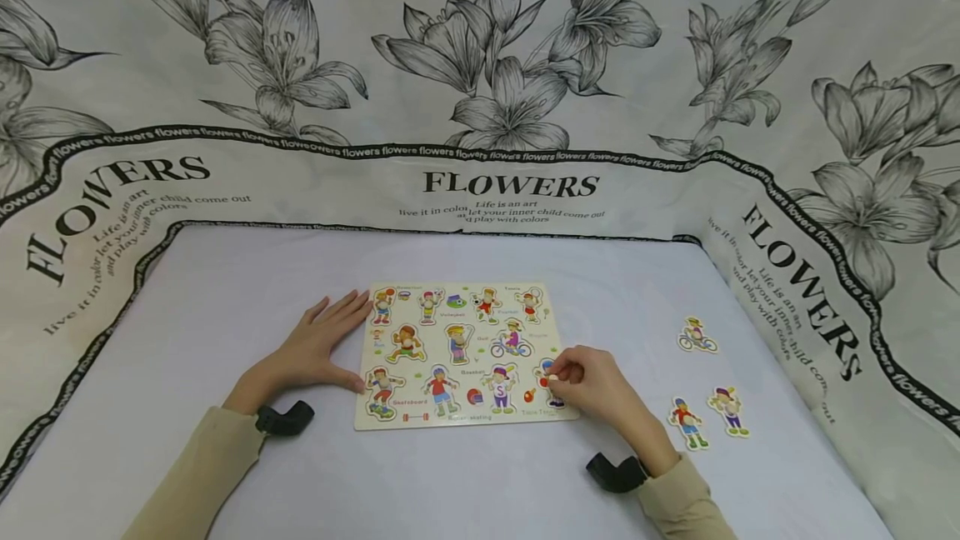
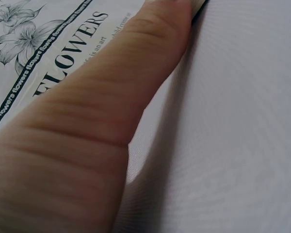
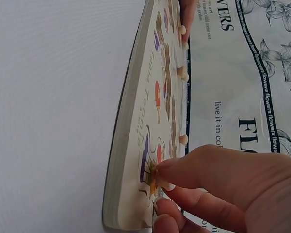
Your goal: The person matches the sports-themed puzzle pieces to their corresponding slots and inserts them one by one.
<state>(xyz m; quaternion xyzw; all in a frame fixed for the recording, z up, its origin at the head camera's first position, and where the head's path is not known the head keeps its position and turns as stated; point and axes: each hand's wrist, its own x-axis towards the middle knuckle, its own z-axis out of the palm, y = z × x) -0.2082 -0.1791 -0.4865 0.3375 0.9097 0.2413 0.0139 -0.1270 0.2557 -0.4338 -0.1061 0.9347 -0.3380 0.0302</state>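
A cream wooden puzzle board [image 1: 366,417] printed with sports figures lies flat on the white table. My left hand [image 1: 303,352] is spread at its left side, fingertips and thumb right at the edge; the left wrist view shows mostly the thumb [image 2: 102,107]. At the lower right corner, my right hand [image 1: 596,382] pinches a table tennis player puzzle piece [image 1: 547,369], thumb and fingertips together over its printed spot. The fingers hide part of that piece. Small knobs [image 3: 183,73] stick up from the board in the right wrist view.
Three loose puzzle pieces lie right of the board: a cyclist [image 1: 697,335], a roller skater [image 1: 687,423] and a baseball player [image 1: 728,412]. A flower-printed cloth [image 1: 517,190] rises behind and along both sides of the table.
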